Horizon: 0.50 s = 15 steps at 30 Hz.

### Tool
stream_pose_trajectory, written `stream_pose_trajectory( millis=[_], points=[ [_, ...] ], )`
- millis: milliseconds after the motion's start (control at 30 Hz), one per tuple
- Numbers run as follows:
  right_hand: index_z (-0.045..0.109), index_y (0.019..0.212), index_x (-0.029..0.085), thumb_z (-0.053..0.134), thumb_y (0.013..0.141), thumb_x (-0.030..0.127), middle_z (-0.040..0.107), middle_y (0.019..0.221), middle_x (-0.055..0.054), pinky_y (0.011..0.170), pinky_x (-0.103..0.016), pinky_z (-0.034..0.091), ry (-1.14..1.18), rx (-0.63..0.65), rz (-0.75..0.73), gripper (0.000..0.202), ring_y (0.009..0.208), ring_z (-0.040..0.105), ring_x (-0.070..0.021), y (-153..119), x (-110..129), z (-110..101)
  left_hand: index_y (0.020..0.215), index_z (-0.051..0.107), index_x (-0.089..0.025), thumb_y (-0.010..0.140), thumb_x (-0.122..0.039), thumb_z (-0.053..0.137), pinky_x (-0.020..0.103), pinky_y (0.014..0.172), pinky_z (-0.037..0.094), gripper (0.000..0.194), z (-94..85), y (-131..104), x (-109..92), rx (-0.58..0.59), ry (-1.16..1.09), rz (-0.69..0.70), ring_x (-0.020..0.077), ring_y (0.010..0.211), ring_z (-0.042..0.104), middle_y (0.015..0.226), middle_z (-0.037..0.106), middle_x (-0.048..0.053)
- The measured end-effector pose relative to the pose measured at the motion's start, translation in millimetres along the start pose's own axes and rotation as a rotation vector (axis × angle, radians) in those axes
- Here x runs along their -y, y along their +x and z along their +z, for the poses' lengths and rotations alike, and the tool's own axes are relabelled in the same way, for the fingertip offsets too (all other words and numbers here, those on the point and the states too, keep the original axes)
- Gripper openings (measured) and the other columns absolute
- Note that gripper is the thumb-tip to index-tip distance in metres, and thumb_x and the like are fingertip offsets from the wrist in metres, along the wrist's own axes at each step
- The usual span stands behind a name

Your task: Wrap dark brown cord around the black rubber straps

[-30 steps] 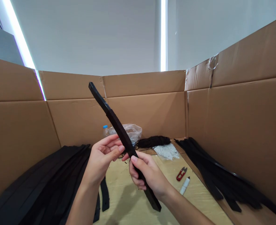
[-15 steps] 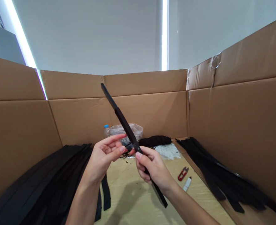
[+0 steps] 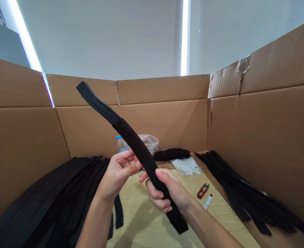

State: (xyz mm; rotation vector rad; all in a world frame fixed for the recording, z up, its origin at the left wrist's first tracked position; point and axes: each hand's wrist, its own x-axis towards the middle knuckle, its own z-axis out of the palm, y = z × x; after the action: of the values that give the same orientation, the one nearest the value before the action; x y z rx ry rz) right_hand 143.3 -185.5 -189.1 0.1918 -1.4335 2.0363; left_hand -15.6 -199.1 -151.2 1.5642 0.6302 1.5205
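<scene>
A long, slightly curved black strip (image 3: 164, 187) with a cord-wrapped band along its middle slants across the view, raised above the table. My right hand (image 3: 164, 189) is closed around its lower part, thumb on the face turned to me. At the left edge of the wrapped band is my left hand (image 3: 122, 170), its thumb and fingers pinched together. The fingertips partly go behind the strip, so what they pinch is hidden. A small hole shows near the strip's upper end.
Similar black strips lie piled at left (image 3: 51, 196) and right (image 3: 239, 193). Behind the hands are a black cord bundle (image 3: 172, 154), plastic bags (image 3: 186, 166) and a blue-capped bottle (image 3: 119, 143). Red thread snips (image 3: 203, 190) and a white marker (image 3: 208, 202) lie right. Cardboard walls (image 3: 164, 120) surround the table.
The strip has been turned from its narrow edge to show its broad face, and its upper end has swung left. My left fingers remain beside the wrapped band; my right hand still grips below.
</scene>
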Motion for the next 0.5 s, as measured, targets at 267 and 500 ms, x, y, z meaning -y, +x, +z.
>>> stream_pose_trajectory(
  millis=[267, 500],
  points=[
    [0.064, 0.099, 0.015, 0.051, 0.090, 0.052, 0.041, 0.049, 0.009, 0.024, -0.010, 0.032, 0.303, 0.222, 0.156, 0.041, 0.029, 0.025, -0.0022, 0.2, -3.2, -0.8, 0.094, 0.077, -0.023, 0.062, -0.033, 0.084, 0.014, 0.061, 0.048, 0.034, 4.3, -2.2, -2.4, 0.033, -0.057, -0.012, 0.0091, 0.064, 0.061, 0.075, 0.073, 0.002],
    [0.060, 0.097, 0.013, 0.050, 0.088, 0.058, 0.046, 0.046, 0.008, 0.031, -0.016, 0.046, 0.272, 0.201, 0.192, 0.047, 0.028, 0.037, -0.0042, 3.9, -10.4, -2.8, 0.086, 0.078, -0.018, 0.059, -0.032, 0.085, 0.018, 0.064, 0.051, 0.031, 4.0, -4.7, -3.8, -0.009, -0.060, 0.003, 0.0130, 0.070, 0.064, 0.079, 0.073, 0.005]
  ],
)
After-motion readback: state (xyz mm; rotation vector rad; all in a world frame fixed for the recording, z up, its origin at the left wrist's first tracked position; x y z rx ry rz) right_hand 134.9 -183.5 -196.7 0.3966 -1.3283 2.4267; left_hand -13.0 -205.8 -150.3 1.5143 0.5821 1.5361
